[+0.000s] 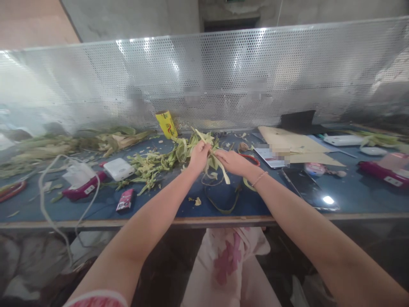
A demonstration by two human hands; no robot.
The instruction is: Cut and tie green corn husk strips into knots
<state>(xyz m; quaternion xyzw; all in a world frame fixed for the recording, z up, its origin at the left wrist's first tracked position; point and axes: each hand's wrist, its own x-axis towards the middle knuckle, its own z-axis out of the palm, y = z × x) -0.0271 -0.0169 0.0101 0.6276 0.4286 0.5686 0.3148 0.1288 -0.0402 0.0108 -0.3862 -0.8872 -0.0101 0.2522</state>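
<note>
Over the middle of the blue table, my left hand (200, 155) is closed around a pale green leafy stalk (222, 167). My right hand (232, 162) meets it from the right, its fingers pinched on the same stalk. One end of the stalk hangs down between the hands, and leaves spread out behind my left hand. Just left of the hands lies a heap of green leaves (150, 164). Below them are a thin green strip (223, 209) and dry leaf scraps (198, 201). My fingertips are partly hidden by the plant.
On the left are a yellow packet (166, 124), a white box (119, 169), a magenta tissue holder (83, 187), a looping white cable (43, 192) and a pink pack (125, 200). Cardboard (297, 143) and a phone (303, 187) lie right. A perforated metal screen (217, 76) stands behind.
</note>
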